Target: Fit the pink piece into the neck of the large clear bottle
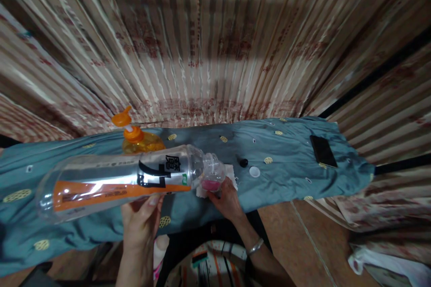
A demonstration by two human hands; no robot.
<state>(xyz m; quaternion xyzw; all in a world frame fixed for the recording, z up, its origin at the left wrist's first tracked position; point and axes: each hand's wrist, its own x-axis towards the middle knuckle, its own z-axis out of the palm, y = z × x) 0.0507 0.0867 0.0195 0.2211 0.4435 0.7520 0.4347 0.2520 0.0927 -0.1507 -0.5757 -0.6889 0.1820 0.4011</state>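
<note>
My left hand (143,217) is closed round the underside of a large clear plastic bottle (121,179) with a silver and orange label. The bottle lies nearly sideways in the air, its neck pointing right. At its mouth is a small clear container (218,171) with something pink in its lower part. My right hand (229,199) grips this container from the right, fingers partly hidden behind it. A white tissue (231,172) lies under and behind the container. I cannot tell whether the two openings touch.
An orange pump bottle (134,139) stands behind the large bottle. To the right on the blue-green cloth (289,166) lie a small black cap (244,162), a white round lid (255,171) and a dark phone (323,150). Patterned curtains (215,54) hang beyond the table.
</note>
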